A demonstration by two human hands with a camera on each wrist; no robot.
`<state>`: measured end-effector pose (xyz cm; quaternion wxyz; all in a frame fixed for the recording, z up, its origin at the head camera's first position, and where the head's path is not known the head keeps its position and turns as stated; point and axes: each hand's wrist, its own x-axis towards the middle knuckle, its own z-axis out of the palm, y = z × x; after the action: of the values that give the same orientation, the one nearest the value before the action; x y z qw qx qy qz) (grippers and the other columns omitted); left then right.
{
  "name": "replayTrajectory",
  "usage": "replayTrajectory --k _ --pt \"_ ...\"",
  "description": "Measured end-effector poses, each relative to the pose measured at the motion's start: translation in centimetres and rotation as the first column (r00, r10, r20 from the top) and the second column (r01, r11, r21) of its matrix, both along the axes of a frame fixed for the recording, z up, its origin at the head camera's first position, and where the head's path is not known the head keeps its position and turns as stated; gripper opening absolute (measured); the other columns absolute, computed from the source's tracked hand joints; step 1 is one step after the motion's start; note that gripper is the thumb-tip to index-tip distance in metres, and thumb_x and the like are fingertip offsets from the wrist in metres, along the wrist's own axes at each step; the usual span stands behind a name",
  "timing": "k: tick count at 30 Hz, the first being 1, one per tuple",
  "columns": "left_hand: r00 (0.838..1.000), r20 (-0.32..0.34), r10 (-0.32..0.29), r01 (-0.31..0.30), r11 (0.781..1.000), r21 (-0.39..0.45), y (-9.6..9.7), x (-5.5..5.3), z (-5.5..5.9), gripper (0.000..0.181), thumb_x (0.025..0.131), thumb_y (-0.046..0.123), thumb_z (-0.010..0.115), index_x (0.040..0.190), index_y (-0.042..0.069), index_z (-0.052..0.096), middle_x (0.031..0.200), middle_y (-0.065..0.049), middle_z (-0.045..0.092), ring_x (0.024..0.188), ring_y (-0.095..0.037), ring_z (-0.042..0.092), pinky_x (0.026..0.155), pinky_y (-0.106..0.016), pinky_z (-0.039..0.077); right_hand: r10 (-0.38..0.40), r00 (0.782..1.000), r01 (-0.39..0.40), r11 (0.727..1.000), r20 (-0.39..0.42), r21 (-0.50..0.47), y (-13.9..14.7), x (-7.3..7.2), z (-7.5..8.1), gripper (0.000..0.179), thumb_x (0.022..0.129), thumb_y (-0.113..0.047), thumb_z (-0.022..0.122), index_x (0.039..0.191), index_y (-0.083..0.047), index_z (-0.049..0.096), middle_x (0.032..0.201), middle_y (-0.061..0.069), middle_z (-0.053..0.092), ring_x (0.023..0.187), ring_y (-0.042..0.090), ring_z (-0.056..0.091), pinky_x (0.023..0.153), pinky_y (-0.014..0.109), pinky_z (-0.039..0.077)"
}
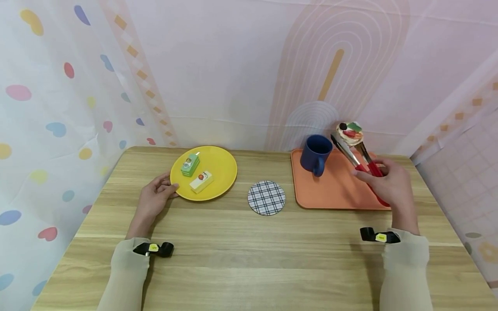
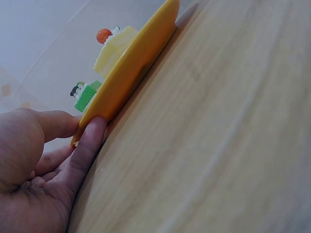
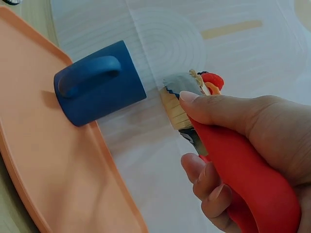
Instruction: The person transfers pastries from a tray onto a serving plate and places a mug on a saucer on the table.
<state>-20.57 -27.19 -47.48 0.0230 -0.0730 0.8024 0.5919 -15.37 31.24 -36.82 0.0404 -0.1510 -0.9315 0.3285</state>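
My left hand [image 1: 155, 196] pinches the near-left rim of a yellow plate [image 1: 221, 172], thumb above and fingers below in the left wrist view. Two toy cake slices lie on it, one green [image 1: 190, 165] and one pale yellow [image 1: 201, 182]. At the right, my right hand [image 1: 389, 181] grips red-handled tongs [image 1: 375, 169]. Between the tong tips a toy cupcake [image 1: 350, 134] with cream and fruit pieces is held up above an orange tray [image 1: 330, 190]. Left of the cupcake, a blue mug [image 1: 316, 153] stands on the tray.
A round checked coaster [image 1: 266, 198] lies on the wooden table [image 1: 249, 259] between plate and tray. Behind the table's back edge hangs a patterned cloth [image 1: 218, 77], which also runs along both sides.
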Motion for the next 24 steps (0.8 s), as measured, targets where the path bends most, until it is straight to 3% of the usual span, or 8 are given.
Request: replayTrajectory --k 9,24 --pt "1.000 -0.004 -0.002 0.002 1.000 -0.008 -0.2 -0.2 -0.5 0.064 0.104 0.017 0.061 0.160 0.005 0.033 0.109 0.003 0.058 0.087 0.005 0.064 0.083 -0.018 0.064 0.026 0.998 -0.026 1.000 -0.056 0.012 -0.8 -0.1 0.0 0.086 0.086 -0.058 0.076 0.146 -0.001 0.051 0.114 0.029 0.068 0.091 0.035 0.061 0.061 0.024 0.050" --pt "1.000 0.003 -0.002 0.002 1.000 -0.005 -0.1 -0.2 -0.4 0.064 0.104 0.016 0.061 0.160 0.004 0.033 0.110 0.002 0.058 0.086 0.005 0.065 0.083 -0.018 0.064 0.104 0.989 -0.098 0.994 -0.109 0.055 -2.3 -0.3 -0.2 0.075 0.085 -0.053 0.080 0.137 -0.004 0.059 0.103 0.024 0.073 0.082 0.030 0.063 0.060 0.026 0.048"
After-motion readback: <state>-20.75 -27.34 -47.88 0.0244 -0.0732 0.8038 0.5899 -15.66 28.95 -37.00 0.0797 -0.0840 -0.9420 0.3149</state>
